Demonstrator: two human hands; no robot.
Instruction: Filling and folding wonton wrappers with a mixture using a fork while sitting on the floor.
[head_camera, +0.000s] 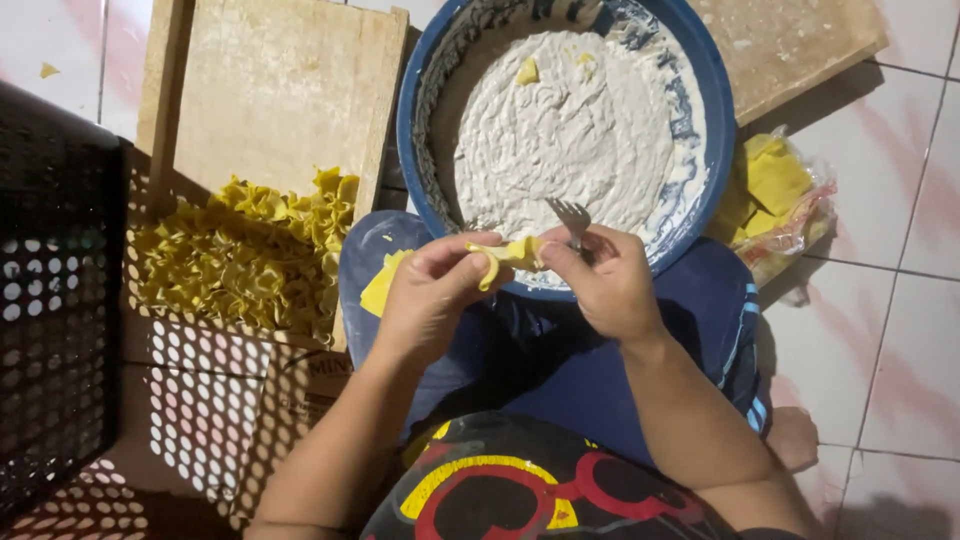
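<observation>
While the yellow dough wrapper (508, 255) is pinched shut between both hands, left hand (430, 290) and right hand (605, 285), its long axis is stretched across between them; a fork (570, 215) is also gripped by the right, blue bowl (425, 80) of white filling just beyond.

Wooden board (270, 90) upper left, a heap of folded yellow dumplings (245, 255) at its lower edge. Black perforated crate (50, 300) far left. Plastic bag of yellow wrappers (775, 195) right, on pale tiled floor (900, 330). Second board (790, 40) top right.
</observation>
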